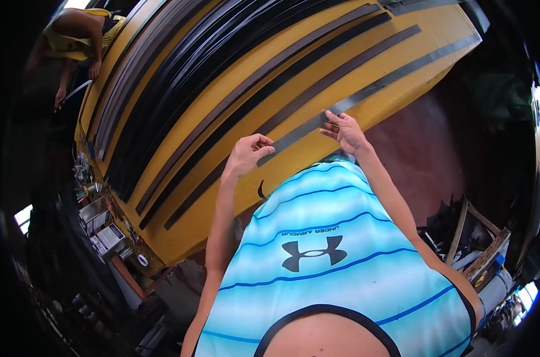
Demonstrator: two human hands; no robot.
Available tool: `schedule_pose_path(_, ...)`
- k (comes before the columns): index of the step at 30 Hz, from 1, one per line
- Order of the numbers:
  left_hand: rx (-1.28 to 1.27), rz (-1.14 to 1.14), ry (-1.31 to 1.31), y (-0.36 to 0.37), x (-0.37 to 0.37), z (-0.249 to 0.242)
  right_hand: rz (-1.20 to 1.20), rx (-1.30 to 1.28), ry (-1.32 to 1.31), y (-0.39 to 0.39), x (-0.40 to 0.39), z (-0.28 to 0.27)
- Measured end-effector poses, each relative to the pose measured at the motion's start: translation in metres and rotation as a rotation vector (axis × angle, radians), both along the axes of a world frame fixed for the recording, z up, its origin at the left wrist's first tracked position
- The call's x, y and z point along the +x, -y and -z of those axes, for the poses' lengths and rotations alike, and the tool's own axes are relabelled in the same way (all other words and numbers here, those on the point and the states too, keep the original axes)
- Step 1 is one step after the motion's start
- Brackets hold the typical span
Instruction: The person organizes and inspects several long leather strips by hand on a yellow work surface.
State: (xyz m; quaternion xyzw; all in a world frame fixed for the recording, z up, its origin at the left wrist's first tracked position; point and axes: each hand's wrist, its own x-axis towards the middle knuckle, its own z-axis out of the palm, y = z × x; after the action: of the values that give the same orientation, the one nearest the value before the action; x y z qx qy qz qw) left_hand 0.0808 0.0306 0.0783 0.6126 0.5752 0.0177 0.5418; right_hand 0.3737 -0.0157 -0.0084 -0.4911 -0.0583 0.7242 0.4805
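A long dark grey strip (389, 80), flat and leather-like, lies along the near side of the yellow tabletop (240, 181). My left hand (249, 154) pinches its near end between thumb and fingers. Further along, my right hand (346, 132) has its thumb and fingertips closed on the strip's edge. Between the hands the strip runs fairly straight. Just beyond it lies a brown strip (341, 71), then a black strip (270, 89), all roughly parallel.
Glossy black strips (187, 77) lie bunched across the table's middle, with greyish strips (139, 65) beyond. At the far side a person in a yellow top (79, 33) holds a thin pale item. Boxes (107, 238) stand by the left table end; a wooden frame (481, 238) stands at right.
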Motion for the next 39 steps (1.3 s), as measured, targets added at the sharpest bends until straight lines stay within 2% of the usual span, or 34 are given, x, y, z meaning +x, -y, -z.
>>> schedule_pose_path(9, -0.011, -0.153, 0.072, 0.009, -0.034, -0.003, -0.018, 0.012, 0.024, -0.009, 0.002, -0.005)
schedule_pose_path(11, -0.001, -0.149, 0.053, 0.013, -0.047, -0.005, 0.131, 0.068, 0.033, -0.014, 0.013, -0.013)
schedule_pose_path(17, -0.011, -0.277, 0.112, 0.052, -0.143, 0.031, 0.276, 0.119, 0.116, -0.035, 0.078, 0.009)
schedule_pose_path(21, -0.122, -0.362, -0.138, 0.093, -0.212, 0.015, 0.357, 0.134, 0.186, -0.047, 0.110, 0.012)
schedule_pose_path(23, -0.152, -0.449, -0.139, 0.123, -0.270, 0.029, 0.398, 0.155, 0.191, -0.051, 0.127, 0.015)
schedule_pose_path(27, -0.195, -0.538, -0.360, 0.182, -0.383, 0.033, 0.447, 0.153, 0.238, -0.062, 0.156, 0.017)
schedule_pose_path(29, -0.048, -0.453, -0.474, 0.222, -0.458, 0.045, 0.458, 0.152, 0.283, -0.067, 0.173, 0.019)
schedule_pose_path(31, 0.051, -0.399, -0.790, 0.251, -0.499, 0.040, 0.471, 0.151, 0.304, -0.073, 0.188, 0.018)
schedule_pose_path(32, 0.056, -0.395, -0.793, 0.248, -0.489, 0.031, 0.478, 0.147, 0.322, -0.075, 0.194, 0.019)
schedule_pose_path(34, 0.103, -0.459, -1.221, 0.245, -0.458, 0.011, 0.498, 0.139, 0.344, -0.080, 0.206, 0.022)
schedule_pose_path(35, 0.109, -0.453, -1.222, 0.237, -0.446, 0.013, 0.513, 0.132, 0.372, -0.081, 0.210, 0.022)
schedule_pose_path(37, 0.277, -0.527, -0.964, 0.216, -0.419, 0.023, 0.525, 0.138, 0.390, -0.081, 0.216, 0.023)
schedule_pose_path(38, 0.280, -0.520, -0.962, 0.207, -0.404, 0.028, 0.538, 0.139, 0.385, -0.082, 0.222, 0.026)
schedule_pose_path(39, 0.391, -0.473, -0.936, 0.193, -0.376, 0.028, 0.550, 0.140, 0.380, -0.083, 0.228, 0.028)
